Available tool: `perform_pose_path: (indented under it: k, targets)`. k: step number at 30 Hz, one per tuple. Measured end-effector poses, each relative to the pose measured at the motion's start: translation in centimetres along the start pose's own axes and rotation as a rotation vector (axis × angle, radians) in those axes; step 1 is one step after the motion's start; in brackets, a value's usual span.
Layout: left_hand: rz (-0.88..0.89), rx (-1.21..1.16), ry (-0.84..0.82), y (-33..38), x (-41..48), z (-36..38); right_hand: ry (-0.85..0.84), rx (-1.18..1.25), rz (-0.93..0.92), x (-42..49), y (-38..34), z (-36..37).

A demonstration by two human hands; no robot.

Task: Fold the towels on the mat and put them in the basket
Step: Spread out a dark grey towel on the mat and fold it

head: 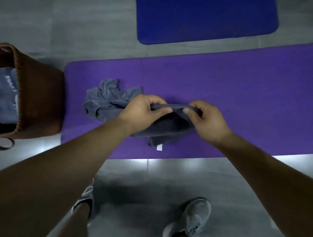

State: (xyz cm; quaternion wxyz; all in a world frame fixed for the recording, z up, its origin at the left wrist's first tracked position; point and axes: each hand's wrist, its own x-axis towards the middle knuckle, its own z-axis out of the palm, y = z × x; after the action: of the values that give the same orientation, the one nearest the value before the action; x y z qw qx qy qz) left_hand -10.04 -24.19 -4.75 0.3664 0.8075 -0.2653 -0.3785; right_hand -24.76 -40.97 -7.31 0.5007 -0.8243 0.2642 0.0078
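Observation:
A dark grey towel [167,127] hangs above the purple mat [225,96], a white tag at its lower corner. My left hand [141,111] and my right hand [206,119] both pinch its top edge, close together. A second grey towel [106,99] lies crumpled on the mat just left of my left hand. The brown woven basket [37,101] stands on the floor off the mat's left end, with folded grey towels [7,96] inside it.
A blue mat [206,19] lies on the grey floor beyond the purple one. My two grey shoes [188,221] stand on the floor at the mat's near edge. The basket's strap [3,144] trails on the floor.

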Motion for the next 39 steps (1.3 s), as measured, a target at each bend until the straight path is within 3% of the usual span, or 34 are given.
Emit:
perform_pose_path:
  k: [7,13,21,26,27,29,31,33,36,39]
  targets:
    - [0.009,-0.042,0.086,5.2,4.8,8.0,-0.111,-0.117,0.034,0.7,7.0,-11.7]
    - [-0.069,-0.103,0.275,7.4,12.5,13.5,-0.098,-0.177,0.168,1.7,15.4,-21.3]
    - [-0.243,0.066,0.458,8.4,23.8,20.2,-0.028,-0.373,0.235,5.3,28.1,-34.8]
    - [-0.444,0.317,0.559,8.7,28.7,26.1,0.082,-0.260,0.297,7.8,36.6,-37.4]
    - [-0.401,0.395,0.531,9.0,29.7,28.2,0.090,-0.212,0.301,8.2,38.0,-37.3]
    - [-0.128,0.486,0.430,9.8,31.5,32.9,0.065,-0.146,0.280,9.2,40.3,-36.6]
    - [0.170,0.399,0.226,11.2,33.3,37.5,0.018,-0.127,0.192,10.6,42.1,-36.0]
    - [0.316,0.314,-0.001,12.3,35.3,41.8,-0.045,-0.045,0.105,11.9,43.5,-35.4]
    - [0.365,0.266,-0.171,14.0,38.9,46.3,-0.125,0.139,0.031,13.5,45.0,-36.0]
    - [0.282,0.129,-0.261,14.8,41.9,47.7,-0.176,0.190,-0.005,14.8,45.6,-38.5]
